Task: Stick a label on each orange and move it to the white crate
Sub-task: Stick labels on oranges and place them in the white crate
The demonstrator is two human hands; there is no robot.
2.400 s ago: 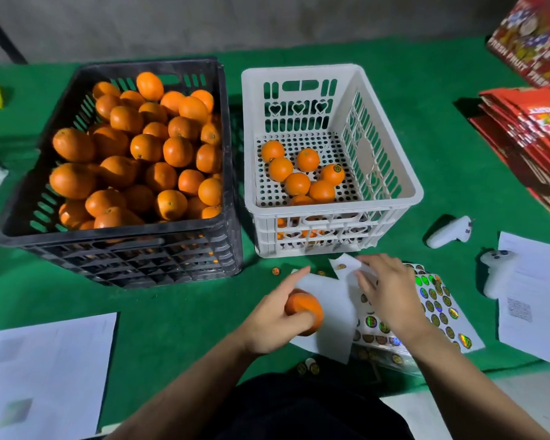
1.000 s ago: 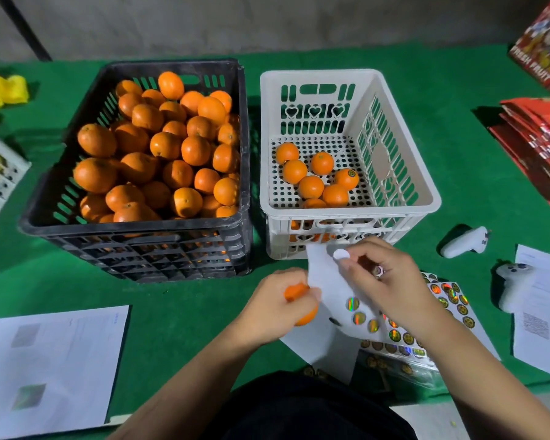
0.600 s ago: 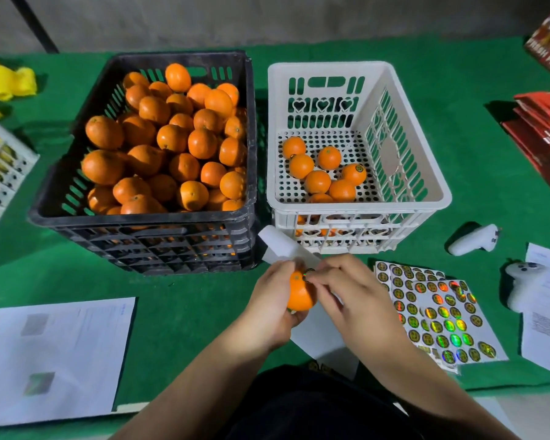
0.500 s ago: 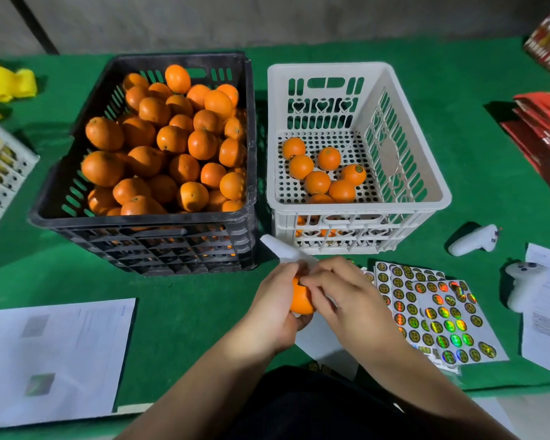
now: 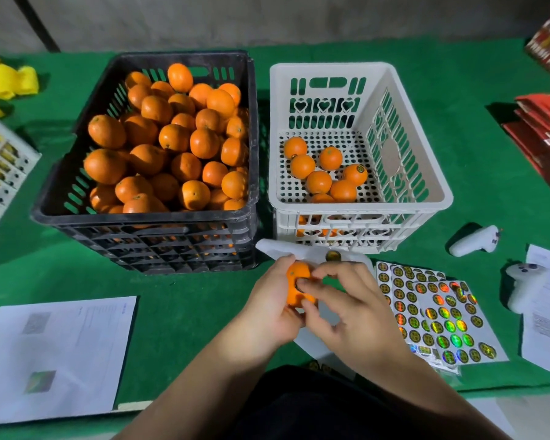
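Note:
My left hand [image 5: 267,309] grips a small orange [image 5: 294,270] just in front of the white crate [image 5: 356,206]. My right hand [image 5: 353,312] meets it from the right: a fingertip presses a dark round label [image 5: 298,284] onto the fruit while the thumb braces it from below. Several labelled oranges [image 5: 318,181] lie in the white crate. The black crate [image 5: 140,215] to its left is heaped with oranges [image 5: 172,138]. Sheets of shiny round labels [image 5: 438,319] lie right of my hands.
A white backing sheet [image 5: 277,246] and a loose label [image 5: 333,256] lie by the white crate. Two white controllers [image 5: 473,242] [image 5: 524,281] and a paper [image 5: 546,312] are at the right, red boxes [image 5: 546,131] beyond. Another paper [image 5: 54,354] lies at the left front.
My right hand left the label sheet, came over to the orange in my left hand and now presses a label on it. The backing sheet has dropped to the table.

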